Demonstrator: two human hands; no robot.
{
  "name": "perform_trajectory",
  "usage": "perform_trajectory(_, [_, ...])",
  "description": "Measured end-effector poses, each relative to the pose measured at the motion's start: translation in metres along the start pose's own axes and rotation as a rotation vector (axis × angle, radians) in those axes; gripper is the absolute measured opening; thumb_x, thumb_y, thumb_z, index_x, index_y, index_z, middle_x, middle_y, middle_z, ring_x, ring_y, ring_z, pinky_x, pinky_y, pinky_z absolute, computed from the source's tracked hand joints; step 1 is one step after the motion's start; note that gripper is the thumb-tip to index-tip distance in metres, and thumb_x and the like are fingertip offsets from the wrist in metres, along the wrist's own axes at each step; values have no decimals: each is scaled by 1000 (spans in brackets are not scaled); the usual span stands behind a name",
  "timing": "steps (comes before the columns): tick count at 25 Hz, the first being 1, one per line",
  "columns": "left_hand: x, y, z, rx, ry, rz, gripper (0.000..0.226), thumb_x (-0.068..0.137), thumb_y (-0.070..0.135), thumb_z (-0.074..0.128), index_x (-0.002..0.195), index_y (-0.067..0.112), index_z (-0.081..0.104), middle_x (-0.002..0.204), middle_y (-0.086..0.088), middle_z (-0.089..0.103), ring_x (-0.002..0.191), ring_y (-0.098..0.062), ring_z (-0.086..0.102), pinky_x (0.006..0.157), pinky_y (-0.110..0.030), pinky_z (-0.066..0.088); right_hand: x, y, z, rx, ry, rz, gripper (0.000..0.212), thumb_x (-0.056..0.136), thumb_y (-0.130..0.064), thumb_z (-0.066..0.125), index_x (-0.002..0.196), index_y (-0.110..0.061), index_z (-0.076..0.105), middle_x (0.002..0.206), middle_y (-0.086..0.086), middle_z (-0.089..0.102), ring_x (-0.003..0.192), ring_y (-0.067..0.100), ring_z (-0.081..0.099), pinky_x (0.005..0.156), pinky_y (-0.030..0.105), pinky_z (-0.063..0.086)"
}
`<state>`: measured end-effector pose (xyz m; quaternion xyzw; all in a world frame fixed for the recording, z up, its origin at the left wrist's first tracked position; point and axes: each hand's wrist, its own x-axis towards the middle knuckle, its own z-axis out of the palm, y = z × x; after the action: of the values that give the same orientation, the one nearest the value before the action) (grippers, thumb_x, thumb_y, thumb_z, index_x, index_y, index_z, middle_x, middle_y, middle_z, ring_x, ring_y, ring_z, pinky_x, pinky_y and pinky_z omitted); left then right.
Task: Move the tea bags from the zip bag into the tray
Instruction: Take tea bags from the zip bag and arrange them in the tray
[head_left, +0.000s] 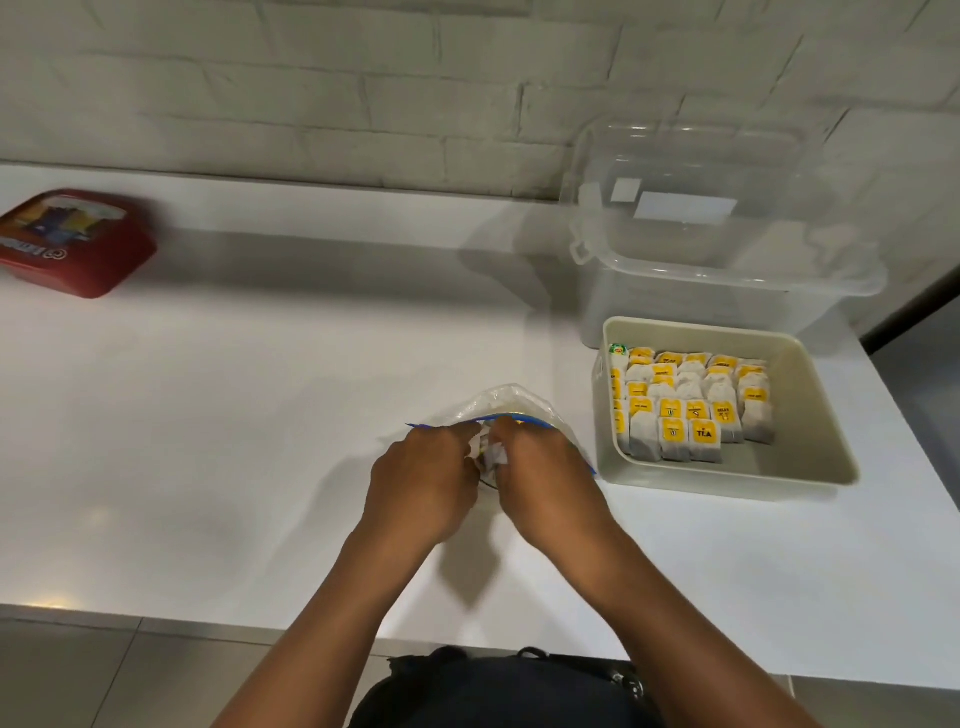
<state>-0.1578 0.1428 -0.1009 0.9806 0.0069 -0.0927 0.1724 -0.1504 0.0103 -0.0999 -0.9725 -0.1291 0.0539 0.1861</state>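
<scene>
A clear zip bag (506, 402) with a blue zip strip lies on the white counter, a little left of the tray. My left hand (421, 483) and my right hand (540, 483) are both at its mouth, fingers curled on the plastic, with white tea bags (491, 457) showing between them. The beige tray (810, 415) sits to the right and holds rows of tea bags with yellow tags (691, 405) across its far and left part. The tray's near strip is bare.
A clear plastic box with a lid (722, 244) stands behind the tray against the white brick wall. A red container (72, 244) sits at the far left of the counter (234, 415). A dark bag (498, 691) lies below the counter's front edge.
</scene>
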Motion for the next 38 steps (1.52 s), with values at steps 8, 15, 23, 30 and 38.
perform_trajectory(8, [-10, -4, 3, -848, -21, -82, 5, 91, 31, 67, 89, 34, 71, 82, 14, 70, 62, -10, 67, 57, -9, 41, -3, 20, -6, 648, 31, 101, 36, 82, -21, 73, 113, -34, 60, 85, -9, 71, 76, 6, 66, 67, 19, 50])
perform_trajectory(15, [-7, -17, -6, -1000, 55, -143, 4, 97, 20, 56, 98, 23, 59, 82, 3, 74, 76, -16, 71, 59, -33, 46, 1, 27, -10, 317, -34, 87, 20, 93, -11, 52, 101, -23, 64, 95, -5, 70, 89, 15, 64, 75, 25, 51])
perform_trajectory(23, [-12, -20, -5, -1031, 39, -121, 21, 96, 14, 59, 101, 32, 69, 83, 2, 71, 74, -15, 70, 62, -28, 54, 47, 33, 51, -149, -197, 68, 29, 88, -31, 64, 116, -22, 64, 111, -2, 69, 100, 22, 66, 76, 30, 50])
perform_trajectory(30, [-13, -34, -7, -966, 60, -143, 30, 97, 13, 54, 105, 35, 72, 93, 5, 67, 69, -16, 70, 70, -35, 60, 49, 28, 50, -103, -181, 94, 12, 92, -32, 56, 90, -21, 61, 91, -1, 67, 74, 18, 52, 62, 27, 36])
perform_trajectory(38, [-12, -23, -7, -864, 86, -93, 28, 86, 18, 73, 101, 41, 67, 80, 22, 63, 65, -13, 67, 70, -33, 58, 50, 20, 51, 15, -101, 102, 13, 89, -25, 62, 97, -18, 68, 95, 0, 70, 86, 22, 66, 66, 29, 47])
